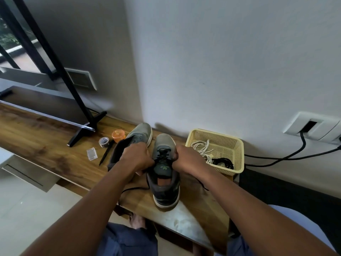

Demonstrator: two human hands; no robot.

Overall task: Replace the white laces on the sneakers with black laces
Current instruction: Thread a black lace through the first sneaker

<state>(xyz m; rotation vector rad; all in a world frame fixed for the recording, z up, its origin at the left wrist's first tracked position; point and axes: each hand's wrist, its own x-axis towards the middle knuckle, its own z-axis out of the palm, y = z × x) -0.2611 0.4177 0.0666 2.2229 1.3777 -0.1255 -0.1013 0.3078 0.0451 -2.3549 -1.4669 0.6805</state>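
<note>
Grey sneaker [164, 174] white sole, black lace [162, 154] part-threaded (lower eyelets), toe to wall, heel toward person; left hand [137, 157] and right hand [186, 158] grip pinching lace ends

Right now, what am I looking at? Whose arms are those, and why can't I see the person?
There is no machine here. A person wears a camera on the head, so this one picture looks down along their own two bare arms. That is why you see arms but no face.

On the brown wooden table stand two grey sneakers. The grey sneaker nearer the person is getting a black lace; its loose ends trail over the table edge. The left hand and the right hand each grip that sneaker's sides by the lace holes. The other grey sneaker lies behind the left hand.

To the right, a pale yellow plastic basket holds the white laces and another black lace. To the left are a small orange cup, a tape roll and a clear little box.
</note>
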